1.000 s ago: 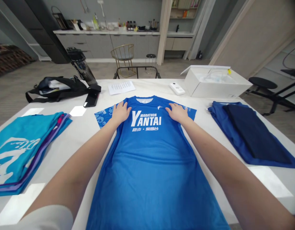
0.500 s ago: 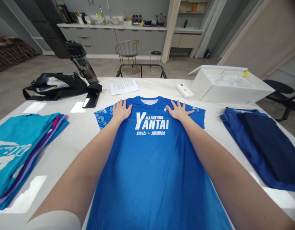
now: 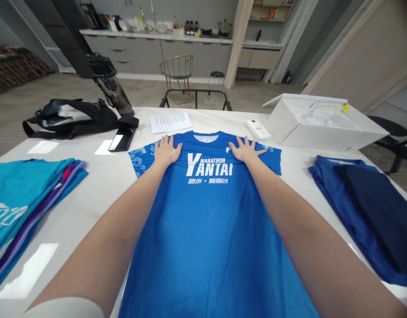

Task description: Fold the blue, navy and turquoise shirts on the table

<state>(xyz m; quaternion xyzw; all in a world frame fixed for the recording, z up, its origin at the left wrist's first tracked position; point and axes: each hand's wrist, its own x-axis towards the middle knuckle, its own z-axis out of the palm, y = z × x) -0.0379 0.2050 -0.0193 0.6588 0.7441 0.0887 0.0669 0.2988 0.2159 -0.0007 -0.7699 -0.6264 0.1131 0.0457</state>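
A blue T-shirt (image 3: 203,221) with white lettering lies spread front side up on the white table (image 3: 91,194), its collar at the far end. My left hand (image 3: 167,151) rests flat on the shirt's left shoulder, fingers spread, beside the patterned sleeve. On the opposite shoulder my right hand (image 3: 246,150) presses down with fingers and thumb apart, close to a small white logo. Both forearms reach across the shirt and cover parts of its sides. The lower hem runs out of view at the bottom.
Folded shirts (image 3: 31,190) are stacked at left, dark blue folded clothes (image 3: 372,207) at right. Along the far side are a black bag (image 3: 81,117), a bottle (image 3: 112,86), a phone (image 3: 122,140), a paper sheet (image 3: 170,122), a white device (image 3: 258,130) and an open white box (image 3: 325,130).
My right hand has shifted very slightly on the shirt, uncovering more of the small logo. My left hand stays in place. The view has moved a little, and the side stacks sit farther outward.
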